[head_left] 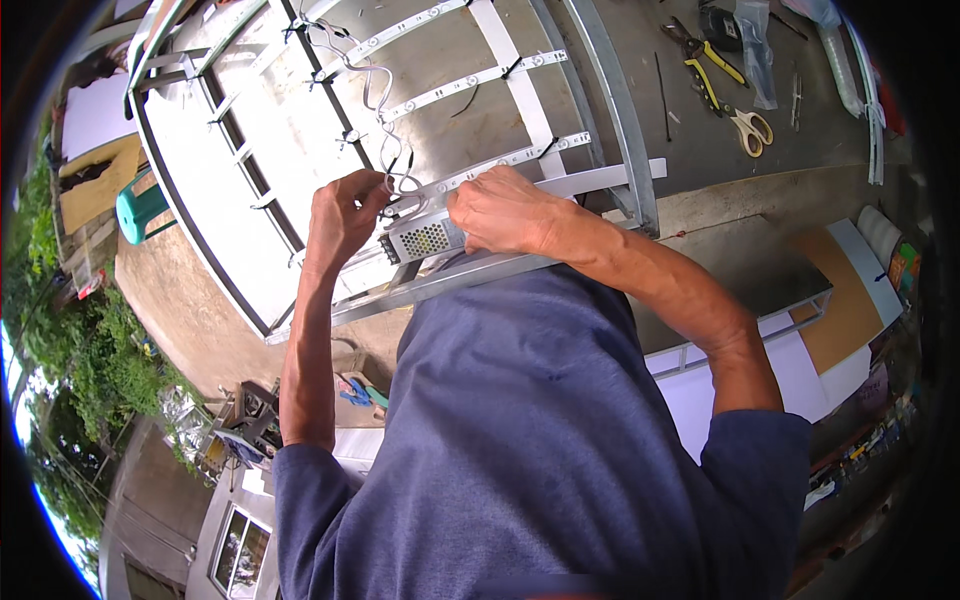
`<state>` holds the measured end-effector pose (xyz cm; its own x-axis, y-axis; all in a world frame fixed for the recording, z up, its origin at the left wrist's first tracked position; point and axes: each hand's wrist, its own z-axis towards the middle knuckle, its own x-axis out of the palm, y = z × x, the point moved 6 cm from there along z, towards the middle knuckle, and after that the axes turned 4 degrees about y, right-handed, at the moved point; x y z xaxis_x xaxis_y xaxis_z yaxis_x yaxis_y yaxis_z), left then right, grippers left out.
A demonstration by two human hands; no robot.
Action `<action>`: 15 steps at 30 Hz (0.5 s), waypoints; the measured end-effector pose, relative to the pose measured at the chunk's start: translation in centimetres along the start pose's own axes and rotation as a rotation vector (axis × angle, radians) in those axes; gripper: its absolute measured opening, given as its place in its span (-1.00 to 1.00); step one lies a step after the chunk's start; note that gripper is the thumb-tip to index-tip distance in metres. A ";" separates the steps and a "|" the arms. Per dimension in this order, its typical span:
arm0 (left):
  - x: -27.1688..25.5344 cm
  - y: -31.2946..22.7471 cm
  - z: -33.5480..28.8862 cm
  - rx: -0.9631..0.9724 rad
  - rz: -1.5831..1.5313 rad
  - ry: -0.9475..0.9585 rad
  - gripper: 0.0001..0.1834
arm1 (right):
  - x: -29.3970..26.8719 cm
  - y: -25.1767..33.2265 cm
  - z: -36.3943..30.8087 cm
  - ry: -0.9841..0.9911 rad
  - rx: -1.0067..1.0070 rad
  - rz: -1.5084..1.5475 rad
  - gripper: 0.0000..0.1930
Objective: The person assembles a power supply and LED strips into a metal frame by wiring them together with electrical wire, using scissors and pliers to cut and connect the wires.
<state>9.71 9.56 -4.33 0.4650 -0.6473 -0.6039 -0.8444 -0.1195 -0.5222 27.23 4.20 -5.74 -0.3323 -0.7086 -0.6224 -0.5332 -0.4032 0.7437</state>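
A silver power supply (pixel 420 241) with a perforated metal case lies along the near side of a metal frame (pixel 450 283). My right hand (pixel 505 210) is closed around its right end, and the fingers hide that part. At the other end my left hand (pixel 348 215) pinches thin white wire (pixel 383 95), its fingertips just above the terminals. The wire hangs in loose loops from the upper part of the frame. White LED strips (pixel 440 93) run across the frame, tied with black cable ties to white crossbars (pixel 515 75).
On the dark tabletop (pixel 630 110) at the right lie yellow-handled snips (pixel 705 65), scissors (pixel 750 132), a black tape measure (pixel 720 28) and a clear plastic bag (pixel 755 50). A green stool (pixel 143 208) stands beyond the frame's left side. White and brown sheets (pixel 835 290) lie at the right.
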 end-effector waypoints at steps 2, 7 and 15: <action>0.1 -0.5 -0.4 -0.013 -0.014 -0.022 -0.76 | -0.3 0.4 -0.1 -0.073 -0.054 -0.017 -0.67; -0.4 -0.2 -1.8 0.013 -0.054 -0.099 -0.79 | -0.1 0.4 0.1 -0.091 -0.048 -0.023 -0.74; 0.1 3.0 -5.3 -0.046 -0.132 -0.035 -0.77 | 0.5 -0.4 -0.7 0.015 -0.049 -0.037 -0.59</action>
<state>5.82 5.16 -2.78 0.5812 -0.5972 -0.5527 -0.7861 -0.2365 -0.5711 27.80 3.61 -6.19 -0.3011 -0.7011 -0.6464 -0.5062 -0.4569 0.7314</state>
